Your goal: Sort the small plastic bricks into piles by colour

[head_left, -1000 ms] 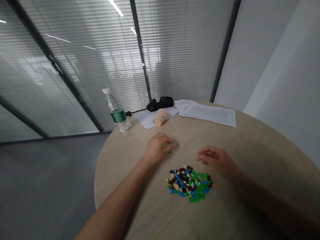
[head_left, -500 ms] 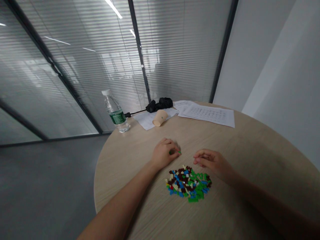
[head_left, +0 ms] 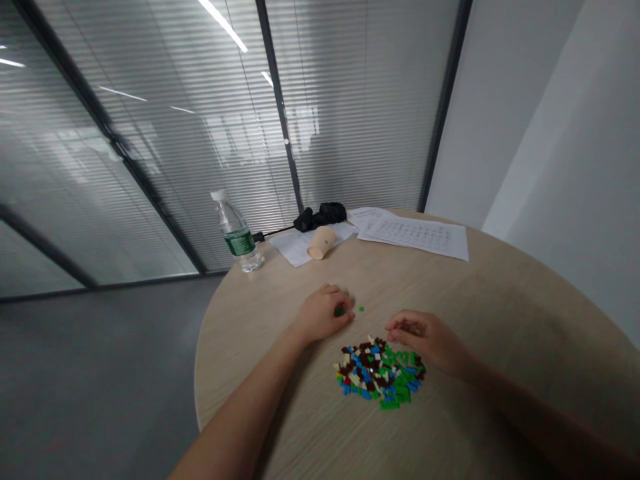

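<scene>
A pile of small toy bricks (head_left: pixel 380 372), green, blue, brown, white and a little red, lies on the round wooden table (head_left: pixel 500 320). My left hand (head_left: pixel 323 313) rests on the table just beyond the pile's left side, fingers curled over a small green piece (head_left: pixel 340 311). Another tiny green piece (head_left: pixel 361 309) lies loose just right of its fingertips. My right hand (head_left: pixel 425 337) rests at the pile's upper right edge, fingers curled inward and touching the bricks; whether it holds anything is hidden.
A clear water bottle (head_left: pixel 236 231) with a green label stands at the far left. A tipped paper cup (head_left: pixel 321 243) lies on white sheets (head_left: pixel 295 245). Printed papers (head_left: pixel 415 233) and a black bundle with a cable (head_left: pixel 320 215) sit at the far edge. Glass walls behind.
My left hand drew back slightly, leaving one tiny green piece on the table beside its fingertips. My right hand slid closer to the pile's edge. The view shifted a little.
</scene>
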Tool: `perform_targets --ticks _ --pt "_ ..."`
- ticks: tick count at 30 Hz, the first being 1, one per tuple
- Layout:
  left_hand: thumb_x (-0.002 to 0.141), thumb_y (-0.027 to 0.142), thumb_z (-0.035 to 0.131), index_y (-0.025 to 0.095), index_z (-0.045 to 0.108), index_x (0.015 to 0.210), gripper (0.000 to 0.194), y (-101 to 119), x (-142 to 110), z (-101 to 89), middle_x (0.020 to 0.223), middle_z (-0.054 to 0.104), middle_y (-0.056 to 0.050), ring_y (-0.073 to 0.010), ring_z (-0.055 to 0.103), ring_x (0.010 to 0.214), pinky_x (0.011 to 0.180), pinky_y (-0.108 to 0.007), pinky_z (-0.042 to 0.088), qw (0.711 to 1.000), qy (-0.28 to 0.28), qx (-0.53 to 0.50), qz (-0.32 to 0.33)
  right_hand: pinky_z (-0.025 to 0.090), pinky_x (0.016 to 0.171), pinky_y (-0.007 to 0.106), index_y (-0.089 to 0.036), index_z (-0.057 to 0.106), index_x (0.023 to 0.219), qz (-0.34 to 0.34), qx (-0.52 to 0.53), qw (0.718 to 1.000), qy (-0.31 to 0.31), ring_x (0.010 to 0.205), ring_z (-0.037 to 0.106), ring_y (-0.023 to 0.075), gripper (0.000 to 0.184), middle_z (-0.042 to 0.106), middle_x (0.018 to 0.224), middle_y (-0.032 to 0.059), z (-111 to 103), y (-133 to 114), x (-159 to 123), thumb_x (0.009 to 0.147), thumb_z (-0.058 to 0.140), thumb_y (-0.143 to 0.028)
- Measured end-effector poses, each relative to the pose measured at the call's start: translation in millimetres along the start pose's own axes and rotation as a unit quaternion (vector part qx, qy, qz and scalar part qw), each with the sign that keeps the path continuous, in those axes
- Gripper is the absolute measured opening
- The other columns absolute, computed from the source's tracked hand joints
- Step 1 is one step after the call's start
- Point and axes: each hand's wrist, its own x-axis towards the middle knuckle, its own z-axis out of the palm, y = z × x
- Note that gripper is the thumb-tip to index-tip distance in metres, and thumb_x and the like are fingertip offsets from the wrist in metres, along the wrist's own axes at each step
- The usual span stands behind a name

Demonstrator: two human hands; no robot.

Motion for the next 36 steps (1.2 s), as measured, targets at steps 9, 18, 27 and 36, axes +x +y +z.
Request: perform_targets --ticks 9,18,27,36 --pt "0.076 0.020 0.055 0.019 0.059 0.078 0.005 -13 -1 5.2 0.079 0.056 -0.002 -0.0157 0.052 0.079 0.071 -0.025 0.040 1.000 -0.011 -0.026 -0.005 0.044 0.064 0.026 -0.014 0.064 0.102 -0.029 -0.300 0.951 -0.074 0.069 0.061 0.0172 0.030 0.068 0.077 0.0066 -22 -38 11 0.074 0.052 -0.015" --pt "0.079 0.020 0.053 0.019 0.060 0.081 0.007 2 -2 -1.1 0.083 0.057 -0.002 -0.0161 0.052 0.084 0.075 -0.026 0.040 0.999 0.021 -0.015 0.019 0.042 0.081 0.029 -0.018 0.067 0.096 -0.203 -0.298 0.929 -0.083 0.090 0.056 0.0181 0.023 0.063 0.093 0.0078 -1 -23 13 0.085 0.047 -0.019" --pt "0.082 0.021 0.052 0.018 0.059 0.079 0.008 18 -2 3.0 0.081 0.059 -0.002 -0.0163 0.052 0.083 0.073 -0.027 0.040 0.996 -0.012 -0.013 0.092 0.044 0.077 0.028 -0.022 0.070 0.096 -0.193 -0.279 0.935 -0.106 0.086 0.054 0.0164 0.026 0.058 0.090 0.0058 2 -22 10 0.085 0.048 -0.013" --pt "0.083 0.022 0.051 0.018 0.060 0.083 0.009 19 -1 2.8 0.080 0.060 -0.002 -0.0162 0.052 0.082 0.073 -0.028 0.039 0.995 -0.005 -0.015 0.094 0.043 0.076 0.027 -0.020 0.066 0.088 -0.183 -0.298 0.927 -0.135 0.085 0.056 0.0161 0.016 0.059 0.091 0.0050 -3 -25 10 0.084 0.051 -0.019"
